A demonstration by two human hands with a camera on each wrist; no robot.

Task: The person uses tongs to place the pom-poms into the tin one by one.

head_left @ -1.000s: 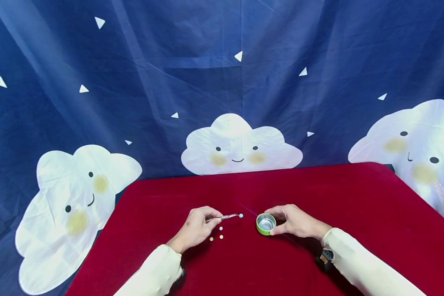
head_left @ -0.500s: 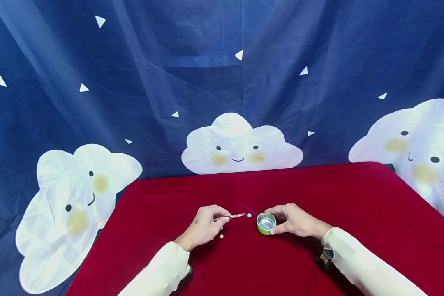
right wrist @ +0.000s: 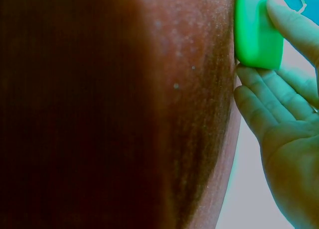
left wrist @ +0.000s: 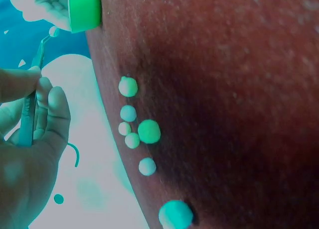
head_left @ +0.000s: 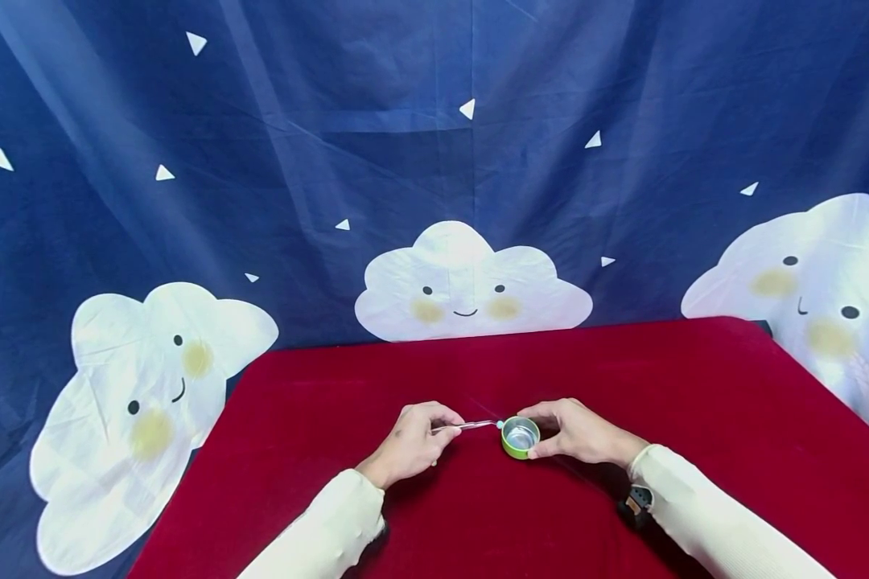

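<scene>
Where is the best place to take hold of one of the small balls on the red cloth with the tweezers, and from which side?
Probably across the middle of the ball, tips coming down from above. The balls lie close together on the cloth, so a sideways approach would likely knock the neighbours. The tweezers in the left hand already carry one ball at their tips.

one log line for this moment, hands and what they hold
left hand: pinches tweezers | tweezers tip: blue bead at green tin rim | right hand: holds green tin on red cloth
</scene>
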